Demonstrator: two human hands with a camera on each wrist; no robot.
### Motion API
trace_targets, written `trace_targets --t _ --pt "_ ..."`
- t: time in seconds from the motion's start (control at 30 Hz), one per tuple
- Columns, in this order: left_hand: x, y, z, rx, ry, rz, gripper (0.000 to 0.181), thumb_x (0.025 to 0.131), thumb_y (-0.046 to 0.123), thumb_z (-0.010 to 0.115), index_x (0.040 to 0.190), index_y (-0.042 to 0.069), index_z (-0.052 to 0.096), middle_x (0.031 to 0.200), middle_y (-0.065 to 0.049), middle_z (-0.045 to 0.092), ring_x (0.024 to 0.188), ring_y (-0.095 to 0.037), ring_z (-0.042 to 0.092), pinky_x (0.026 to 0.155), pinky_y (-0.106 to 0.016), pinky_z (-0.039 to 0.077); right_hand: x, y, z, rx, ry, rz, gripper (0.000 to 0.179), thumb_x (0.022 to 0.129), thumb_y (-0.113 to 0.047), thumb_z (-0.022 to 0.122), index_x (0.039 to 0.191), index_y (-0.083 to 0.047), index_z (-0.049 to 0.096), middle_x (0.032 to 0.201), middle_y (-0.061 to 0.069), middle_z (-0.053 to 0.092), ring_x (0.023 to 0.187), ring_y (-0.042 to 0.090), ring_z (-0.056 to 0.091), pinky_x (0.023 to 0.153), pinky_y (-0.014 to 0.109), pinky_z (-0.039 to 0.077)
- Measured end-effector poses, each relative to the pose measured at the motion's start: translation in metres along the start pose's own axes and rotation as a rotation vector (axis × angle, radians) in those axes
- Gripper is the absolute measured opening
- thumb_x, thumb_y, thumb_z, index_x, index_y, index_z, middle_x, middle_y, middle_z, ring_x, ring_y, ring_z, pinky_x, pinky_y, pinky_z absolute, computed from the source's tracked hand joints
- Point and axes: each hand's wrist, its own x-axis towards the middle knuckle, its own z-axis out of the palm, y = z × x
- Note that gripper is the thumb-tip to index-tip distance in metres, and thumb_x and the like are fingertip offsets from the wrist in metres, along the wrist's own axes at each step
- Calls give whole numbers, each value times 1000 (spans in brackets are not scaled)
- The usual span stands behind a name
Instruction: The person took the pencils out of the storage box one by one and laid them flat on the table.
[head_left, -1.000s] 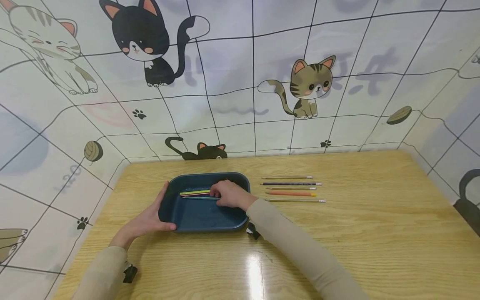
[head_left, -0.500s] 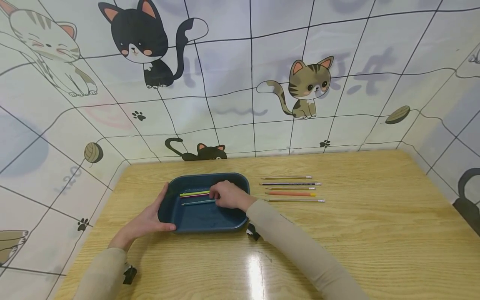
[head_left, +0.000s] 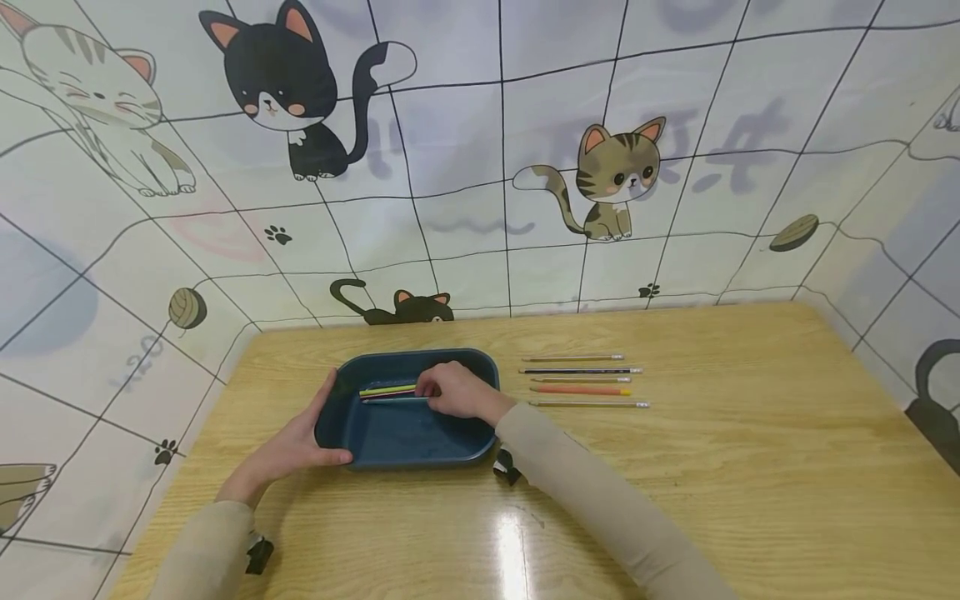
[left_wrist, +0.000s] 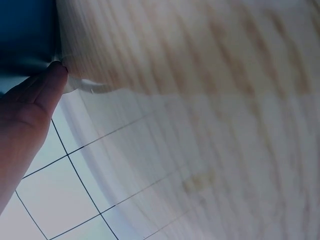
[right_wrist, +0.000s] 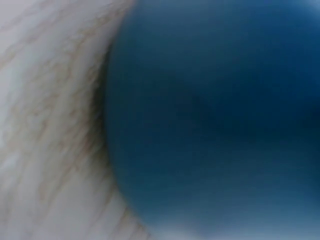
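Observation:
A dark blue plastic tray [head_left: 420,454] sits on the wooden table, with a few coloured pencils [head_left: 387,390] lying side by side inside it. My right hand [head_left: 461,392] reaches over the tray's right side and pinches a light blue pencil [head_left: 393,400] close beside the others; its fingers cover the right ends of the pencils. At the tray's left end my left hand [head_left: 296,437] rests with thumb and fingers spread, the thumb along the front corner. Straight fingers [left_wrist: 50,87] touch the tray's outer wall in the left wrist view. The right wrist view shows only blurred tray wall [right_wrist: 200,125] and table.
Right of the tray several pencils lie in a row, among them an orange pencil [head_left: 581,390] and a dark pencil [head_left: 577,370]. A cat-printed sheet [head_left: 465,167] rises behind the wooden table [head_left: 675,500]. A dark curved object [head_left: 937,400] stands at the right edge.
The light blue pencil's left end swung toward the front half a second ago and now lies back against the other pencils. My left hand and the tray have stayed put.

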Motion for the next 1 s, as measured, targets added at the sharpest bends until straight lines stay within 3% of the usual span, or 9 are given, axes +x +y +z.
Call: trace_targets --t 0.33,0.63,1.0 --pt "-1 2 2 -26 -4 6 125 72 18 86 155 13 -7 159 -19 -6 140 -47 0 102 -68 11 -6 0 -2 94 79 -20 17 90 1 62 104 -6 70 97 4 67 88 15 60 76 26 48" --pt "-1 2 1 -27 -10 -1 125 74 20 85 155 23 -9 159 -19 -7 140 -48 -1 102 -70 11 -15 0 -10 157 125 -51 20 90 1 61 106 -6 70 99 2 68 90 14 61 76 25 48" --pt "-2 0 1 -31 -7 -15 124 74 19 84 155 22 -9 159 -18 -7 140 -48 -1 102 -70 11 -32 -2 -24 192 183 -91 21 89 2 61 107 -5 69 99 3 68 89 13 60 76 25 47"
